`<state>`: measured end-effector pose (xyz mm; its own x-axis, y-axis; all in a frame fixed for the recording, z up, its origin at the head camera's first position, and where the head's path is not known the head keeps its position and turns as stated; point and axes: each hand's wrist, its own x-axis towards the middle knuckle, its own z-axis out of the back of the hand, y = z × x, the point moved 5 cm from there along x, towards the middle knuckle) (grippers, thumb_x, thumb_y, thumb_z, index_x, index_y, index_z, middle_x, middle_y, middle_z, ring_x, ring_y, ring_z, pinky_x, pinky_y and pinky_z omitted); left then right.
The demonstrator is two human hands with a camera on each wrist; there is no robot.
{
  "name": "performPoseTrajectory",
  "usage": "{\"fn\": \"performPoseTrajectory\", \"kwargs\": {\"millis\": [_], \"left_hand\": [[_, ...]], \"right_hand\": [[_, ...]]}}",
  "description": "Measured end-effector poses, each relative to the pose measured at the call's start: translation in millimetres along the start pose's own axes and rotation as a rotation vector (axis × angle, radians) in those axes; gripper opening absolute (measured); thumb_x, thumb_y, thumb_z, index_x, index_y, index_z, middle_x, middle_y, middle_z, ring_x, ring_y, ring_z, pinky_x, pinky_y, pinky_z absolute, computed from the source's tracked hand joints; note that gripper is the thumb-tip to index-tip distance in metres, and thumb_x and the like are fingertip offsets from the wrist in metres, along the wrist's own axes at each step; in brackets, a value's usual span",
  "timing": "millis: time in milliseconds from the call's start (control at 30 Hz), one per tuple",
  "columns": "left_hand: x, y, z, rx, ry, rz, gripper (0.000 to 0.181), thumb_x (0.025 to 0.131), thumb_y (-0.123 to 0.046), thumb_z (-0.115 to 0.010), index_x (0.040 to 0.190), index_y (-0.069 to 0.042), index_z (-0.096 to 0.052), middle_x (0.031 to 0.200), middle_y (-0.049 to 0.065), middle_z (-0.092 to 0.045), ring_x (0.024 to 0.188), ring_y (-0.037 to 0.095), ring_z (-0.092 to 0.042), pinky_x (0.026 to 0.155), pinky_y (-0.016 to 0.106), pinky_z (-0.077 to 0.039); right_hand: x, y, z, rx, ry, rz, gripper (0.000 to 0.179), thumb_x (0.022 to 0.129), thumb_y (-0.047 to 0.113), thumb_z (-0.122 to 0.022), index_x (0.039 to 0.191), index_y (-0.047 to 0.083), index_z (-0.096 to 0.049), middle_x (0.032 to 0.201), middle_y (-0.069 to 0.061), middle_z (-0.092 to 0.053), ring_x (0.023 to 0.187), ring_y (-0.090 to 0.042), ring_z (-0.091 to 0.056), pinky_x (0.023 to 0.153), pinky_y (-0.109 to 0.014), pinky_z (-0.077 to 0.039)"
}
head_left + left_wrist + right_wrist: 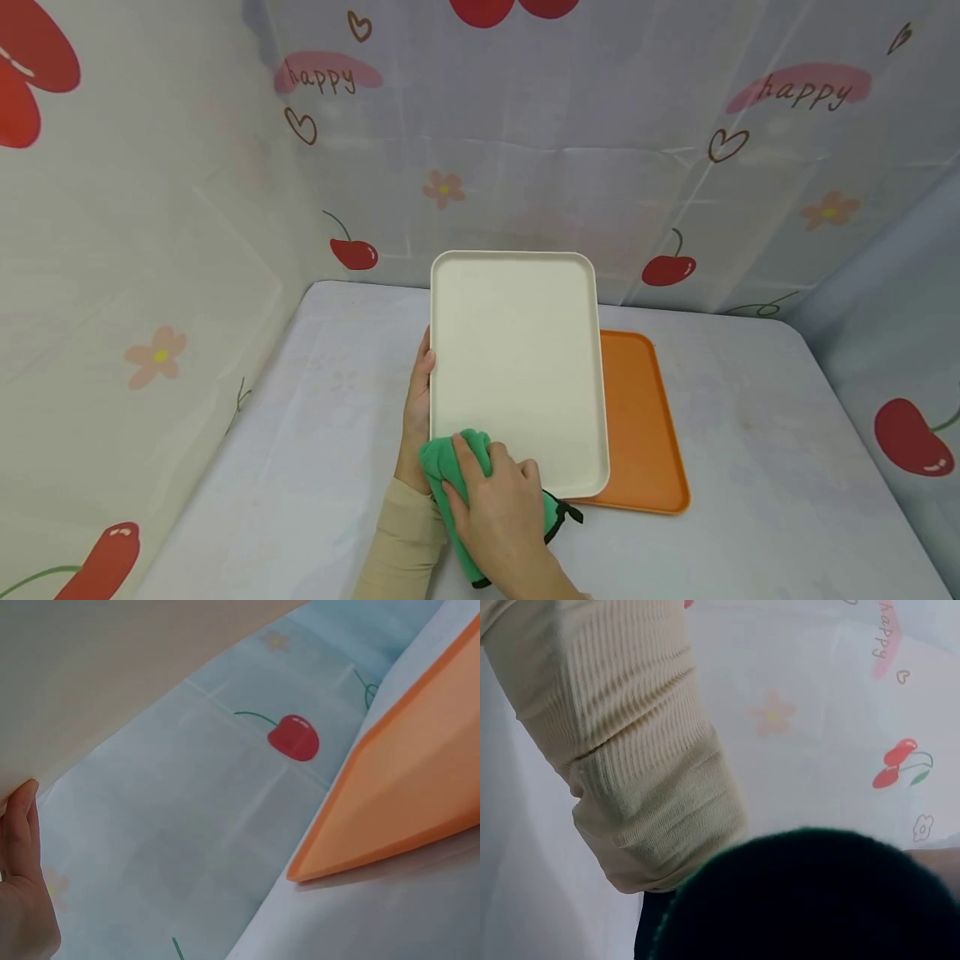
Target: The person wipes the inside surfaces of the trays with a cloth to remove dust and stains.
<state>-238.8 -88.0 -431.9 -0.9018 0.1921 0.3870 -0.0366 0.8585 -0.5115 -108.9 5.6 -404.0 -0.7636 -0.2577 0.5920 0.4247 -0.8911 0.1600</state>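
A cream rectangular tray point(517, 367) is held up by my left hand point(417, 417), which grips its left edge. In the left wrist view the left hand point(26, 877) shows at the tray's underside point(112, 667). My right hand point(501, 508) holds a green cloth point(438, 467) with dark trim against the tray's lower left corner. The cloth point(810, 900) looms dark and close in the right wrist view, where the right hand's fingers are hidden. Behind the cream tray, partly covered by it, lies an orange tray point(641, 417).
The trays are over a table with a white cover point(750, 433). Printed curtains point(525, 108) with cherries and flowers stand along the back and both sides. The left arm's beige sleeve point(645, 765) fills much of the right wrist view.
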Motion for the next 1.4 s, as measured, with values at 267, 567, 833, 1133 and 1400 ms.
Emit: {"fn": "performPoseTrajectory", "kwargs": {"millis": [267,567,833,1133,1400], "left_hand": [[-0.9,2.0,-3.0,-0.027,-0.013,0.016,0.052,0.107,-0.01,-0.009,0.15,-0.025,-0.034,0.13,-0.003,-0.061,0.113,0.011,-0.063,0.093,0.024,-0.053],[2.2,-1.1,-4.6,-0.01,0.044,-0.046,0.057,0.106,-0.005,-0.007,0.144,-0.022,-0.045,0.127,-0.002,-0.062,0.111,0.01,-0.063,0.092,0.022,-0.053],[6.7,3.5,7.4,0.04,0.071,-0.087,0.048,0.108,-0.01,-0.018,0.143,-0.024,-0.047,0.127,-0.005,-0.062,0.11,0.008,-0.062,0.09,0.021,-0.053],[6.4,-1.2,0.2,-0.031,0.068,-0.072,0.053,0.107,-0.006,-0.013,0.14,-0.022,-0.052,0.124,-0.003,-0.065,0.108,0.01,-0.065,0.089,0.022,-0.054],[5.5,-6.3,-4.8,-0.054,0.083,-0.072,0.06,0.105,-0.003,-0.006,0.139,-0.02,-0.052,0.125,-0.001,-0.065,0.109,0.012,-0.065,0.09,0.023,-0.054]], "right_hand": [[-4.7,-4,0,0.017,0.001,0.004,0.052,0.067,0.036,-0.088,0.113,0.017,-0.074,0.085,-0.006,-0.066,0.072,-0.014,-0.06,0.056,-0.022,-0.025],[-11.1,-22,5,0.079,0.065,-0.075,0.051,0.068,0.033,-0.088,0.115,0.02,-0.074,0.089,-0.006,-0.065,0.078,-0.014,-0.061,0.058,-0.021,-0.025],[-17.4,-48,12,0.05,0.097,-0.168,0.051,0.068,0.031,-0.088,0.116,0.021,-0.074,0.091,-0.008,-0.065,0.079,-0.018,-0.063,0.057,-0.023,-0.027],[-25.9,-85,21,0.012,0.18,-0.286,0.051,0.072,0.028,-0.087,0.12,0.019,-0.072,0.094,-0.015,-0.066,0.077,-0.027,-0.065,0.056,-0.031,-0.038],[-33.3,-114,27,-0.05,0.175,-0.342,0.051,0.071,0.026,-0.087,0.119,0.019,-0.072,0.092,-0.016,-0.066,0.059,-0.026,-0.061,0.056,-0.039,-0.041]]}}
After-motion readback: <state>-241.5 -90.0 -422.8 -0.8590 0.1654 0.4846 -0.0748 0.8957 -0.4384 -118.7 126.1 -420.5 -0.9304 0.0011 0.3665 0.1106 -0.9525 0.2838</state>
